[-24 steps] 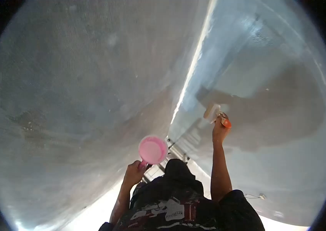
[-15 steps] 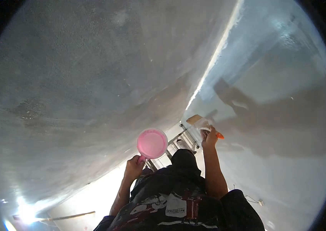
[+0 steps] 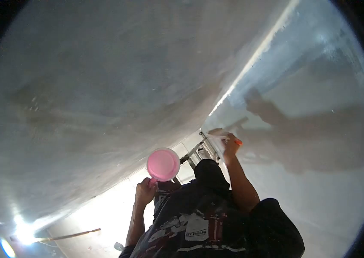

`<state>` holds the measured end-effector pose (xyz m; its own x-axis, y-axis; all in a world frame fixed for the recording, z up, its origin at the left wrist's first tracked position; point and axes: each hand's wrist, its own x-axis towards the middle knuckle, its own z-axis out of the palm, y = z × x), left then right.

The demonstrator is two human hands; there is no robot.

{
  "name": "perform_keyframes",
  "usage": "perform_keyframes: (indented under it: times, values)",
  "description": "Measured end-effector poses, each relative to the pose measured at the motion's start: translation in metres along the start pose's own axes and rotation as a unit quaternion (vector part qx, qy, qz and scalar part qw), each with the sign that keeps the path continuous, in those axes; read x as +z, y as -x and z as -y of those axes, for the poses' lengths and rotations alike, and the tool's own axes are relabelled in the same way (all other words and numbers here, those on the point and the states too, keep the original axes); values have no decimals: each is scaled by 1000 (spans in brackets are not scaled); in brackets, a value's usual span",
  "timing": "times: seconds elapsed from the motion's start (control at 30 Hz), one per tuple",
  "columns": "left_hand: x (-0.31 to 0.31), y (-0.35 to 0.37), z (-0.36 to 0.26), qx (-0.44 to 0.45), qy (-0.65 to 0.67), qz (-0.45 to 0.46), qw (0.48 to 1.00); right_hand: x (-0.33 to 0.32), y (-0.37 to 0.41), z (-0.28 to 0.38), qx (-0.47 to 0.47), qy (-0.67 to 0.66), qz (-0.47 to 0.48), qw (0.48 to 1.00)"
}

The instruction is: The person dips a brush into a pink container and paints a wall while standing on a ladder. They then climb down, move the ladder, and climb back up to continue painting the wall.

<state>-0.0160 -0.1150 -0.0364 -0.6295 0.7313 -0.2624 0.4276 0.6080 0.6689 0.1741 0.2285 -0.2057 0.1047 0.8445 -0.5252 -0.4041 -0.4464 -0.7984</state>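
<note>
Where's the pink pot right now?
In the head view, the pink pot is just left of centre, its handle gripped by the left hand, left of the ladder-like metal frame.

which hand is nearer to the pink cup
Left. The left hand grips the handle of the pink cup; the right hand is apart from it, off to the right, holding an orange-handled tool.
</note>
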Motion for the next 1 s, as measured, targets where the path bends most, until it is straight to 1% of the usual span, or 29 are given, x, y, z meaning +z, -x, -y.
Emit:
perform_keyframes:
  times: [0.03, 0.07, 0.1, 0.13, 0.17, 0.2, 0.23, 0.27, 0.3, 0.33, 0.37, 0.4, 0.47, 0.5, 0.53, 0.57, 0.63, 0.7, 0.73, 0.77, 0.8, 0.83, 0.87, 0.9, 0.97, 1.0]
  values:
    - [1, -2, 6, -9, 8, -14, 1000, -19, -15, -1, -31, -9, 32, 999]
    - [2, -4, 11, 0, -11, 3, 1000, -32, -14, 18, -65, 23, 71, 995]
    - [4, -7, 17, 1, -25, 13, 1000, -44, -24, 25, -60, 62, 33, 996]
    - [9, -11, 24, 32, -20, 10, 999, -70, -61, 19, 20, -40, 38, 998]
    - [11, -13, 29, 58, -17, 4, 998, -70, -60, 32, -9, 68, 0, 998]
    - [11, -12, 27, 33, -18, 8, 999, -74, -62, 45, -45, 175, -30, 983]
    - [11, -11, 23, 8, -19, 13, 1000, -128, -130, 18, 11, 49, 91, 995]
    - [15, -11, 23, 35, -9, -10, 999, -152, -179, 8, 29, 70, 136, 988]
    - [20, -9, 24, 65, -4, -30, 997, -163, -202, 6, -60, 279, 30, 958]
    - [23, -3, 16, 38, 1, -62, 997, -138, -177, 15, -123, 502, 8, 856]
    - [18, 2, 2, 24, 28, -68, 997, -125, -139, 26, -196, 681, -21, 705]
    - [13, 8, -5, 19, 53, -70, 996, -114, -125, 25, -281, 695, -29, 661]
    - [23, 16, -5, 1, 61, -102, 993, -85, -90, 27, -272, 682, 6, 679]
    - [28, 19, -6, -9, 70, -111, 991, -78, -89, 22, -363, 657, 100, 653]
    - [28, 22, -10, -42, 61, -114, 991, -68, -84, 19, -448, 620, 191, 615]
    - [30, 18, -12, -45, 66, -131, 988, -52, -86, 18, -459, 614, 202, 609]
    - [27, 28, -22, -85, 70, -113, 987, -20, -53, 17, -393, 566, 324, 649]
    - [43, 26, -9, -88, 57, -148, 983, 8, -55, -1, -467, 631, 345, 514]
    - [45, 29, -1, -92, 84, -145, 982, 29, -41, -2, -473, 609, 435, 465]
    - [47, 34, 7, -98, 112, -143, 979, 45, -23, -3, -482, 598, 452, 454]
    - [39, 44, 4, -117, 112, -152, 975, 59, 0, -2, -485, 564, 497, 448]
    - [40, 49, 9, -126, 115, -174, 970, 72, 12, -7, -486, 527, 539, 441]
    - [47, 53, 16, -134, 103, -204, 964, 83, 14, -16, -463, 516, 578, 431]
    - [51, 59, 21, -141, 90, -233, 958, 95, 30, -17, -469, 507, 591, 418]
    - [49, 76, 23, -150, 108, -271, 945, 117, 72, -13, -421, 516, 626, 406]
    - [41, 87, 13, -182, 134, -271, 936, 127, 79, -18, -422, 539, 628, 372]
